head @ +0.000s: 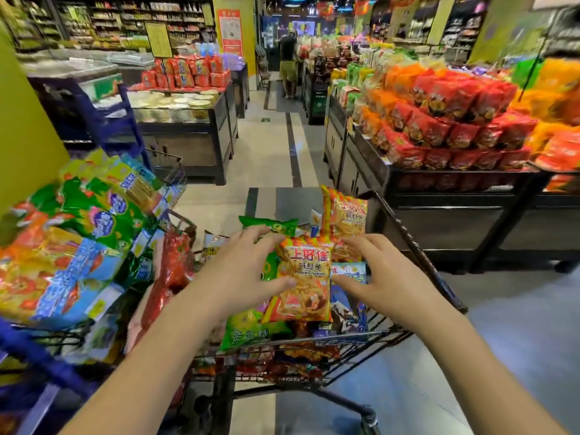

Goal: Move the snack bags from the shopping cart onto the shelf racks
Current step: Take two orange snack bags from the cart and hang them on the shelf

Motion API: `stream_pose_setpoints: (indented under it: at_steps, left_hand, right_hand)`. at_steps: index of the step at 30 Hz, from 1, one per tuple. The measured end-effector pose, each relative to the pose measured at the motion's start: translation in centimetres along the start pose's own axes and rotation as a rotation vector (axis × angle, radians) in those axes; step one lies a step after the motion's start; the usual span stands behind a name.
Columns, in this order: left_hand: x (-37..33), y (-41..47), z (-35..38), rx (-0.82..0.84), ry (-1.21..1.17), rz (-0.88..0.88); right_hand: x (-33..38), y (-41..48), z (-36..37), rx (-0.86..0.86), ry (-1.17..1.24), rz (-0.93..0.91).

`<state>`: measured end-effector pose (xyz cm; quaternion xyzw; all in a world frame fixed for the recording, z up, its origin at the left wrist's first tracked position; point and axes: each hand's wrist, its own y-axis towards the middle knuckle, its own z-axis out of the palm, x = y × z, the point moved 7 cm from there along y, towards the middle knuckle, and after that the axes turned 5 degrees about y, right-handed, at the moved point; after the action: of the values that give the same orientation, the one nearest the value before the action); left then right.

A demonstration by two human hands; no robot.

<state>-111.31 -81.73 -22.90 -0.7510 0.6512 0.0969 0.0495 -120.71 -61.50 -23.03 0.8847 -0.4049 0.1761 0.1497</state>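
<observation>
Two grips hold one orange prawn cracker bag point(303, 277) over the shopping cart point(420, 262): left grip point(248, 271) pinches its left edge, right grip point(386, 277) clasps its right edge.

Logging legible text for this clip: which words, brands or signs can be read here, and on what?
"上好佳": front orange bag, red band at the top.
"鲜虾条": same bag, below the brand.
"Prawn Crackers": same bag, under that.
Too blurred to read: rear orange bag, green bag, red poster, shelf packs.
</observation>
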Motion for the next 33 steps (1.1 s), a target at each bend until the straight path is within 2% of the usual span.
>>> stream_pose_setpoints:
  at_steps: [7, 18, 25, 33]
  left_hand:
    - [0.8, 6.3, 3.6, 0.078, -0.047, -0.033]
    - [1.5, 11.7, 7.8, 0.124, -0.088, -0.202]
    - [4.4, 10.7, 13.7, 0.208, -0.461, -0.428]
    - [4.1, 12.0, 17.3, 0.207, -0.658, -0.511]
  right_hand:
    - [-4.2, 5.3, 1.3, -0.008, 0.055, -0.016]
    - [-9.4, 12.5, 3.6, 0.071, 0.122, -0.128]
    - [-11.2, 14.2, 4.8, 0.082, 0.175, -0.1]
    - [-12.7, 14.9, 7.0, 0.113, 0.188, -0.033]
